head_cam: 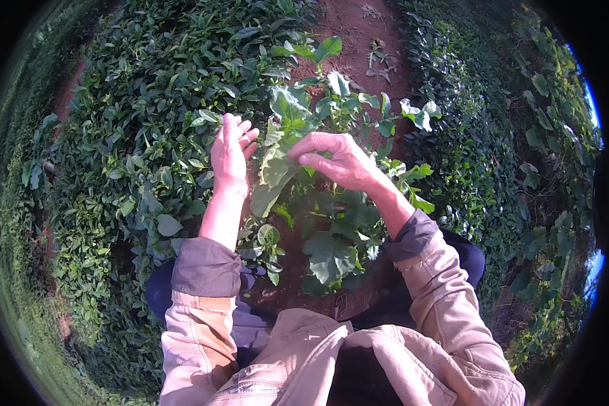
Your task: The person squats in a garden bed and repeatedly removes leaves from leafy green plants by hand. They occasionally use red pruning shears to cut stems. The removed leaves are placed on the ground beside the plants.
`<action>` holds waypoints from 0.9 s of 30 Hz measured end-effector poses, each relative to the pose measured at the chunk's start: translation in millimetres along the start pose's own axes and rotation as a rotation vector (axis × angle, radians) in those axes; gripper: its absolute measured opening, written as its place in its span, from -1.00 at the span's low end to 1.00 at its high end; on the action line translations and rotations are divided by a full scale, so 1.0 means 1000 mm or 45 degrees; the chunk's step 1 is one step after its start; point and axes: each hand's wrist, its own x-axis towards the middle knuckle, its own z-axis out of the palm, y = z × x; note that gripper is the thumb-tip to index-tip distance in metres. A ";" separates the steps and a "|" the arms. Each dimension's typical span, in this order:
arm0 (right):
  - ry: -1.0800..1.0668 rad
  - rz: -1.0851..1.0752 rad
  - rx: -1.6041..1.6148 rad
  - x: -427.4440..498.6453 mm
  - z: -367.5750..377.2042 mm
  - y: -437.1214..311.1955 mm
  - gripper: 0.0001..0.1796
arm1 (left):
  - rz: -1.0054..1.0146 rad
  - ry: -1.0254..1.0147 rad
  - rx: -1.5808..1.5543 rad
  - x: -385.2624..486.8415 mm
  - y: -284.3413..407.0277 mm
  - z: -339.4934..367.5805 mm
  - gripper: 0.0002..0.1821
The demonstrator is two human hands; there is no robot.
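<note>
A leafy green plant with lobed leaves (330,254) grows from the soil in front of me. My right hand (335,158) reaches over its middle, thumb and fingertips pinched at a large pale green leaf (276,165). That leaf hangs down to the left of the fingertips. To its left, my left hand (232,152) is raised with the fingers apart and nothing visible in it. The left hand is beside the leaf, over the edge of a dense bush. Part of the leaf's upper edge is hidden by the right fingers.
Dense rows of glossy-leaved bushes stand on the left (157,91) and on the right (451,127). Between them runs a strip of reddish soil (355,30), with withered plant remains (380,61) lying on it. My bent knees are at either side of the plant.
</note>
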 end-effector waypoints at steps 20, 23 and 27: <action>1.510 1.068 1.100 -0.097 -0.219 0.148 0.10 | 0.616 -0.408 0.891 -0.040 -0.019 0.058 -0.54; 1.413 0.864 1.104 -0.068 -0.225 0.152 -0.35 | 0.664 -0.470 1.015 -0.046 -0.024 0.074 -0.61; 1.149 0.472 1.085 -0.062 -0.218 0.128 -0.67 | 0.626 -0.510 1.127 -0.047 -0.031 0.088 -0.57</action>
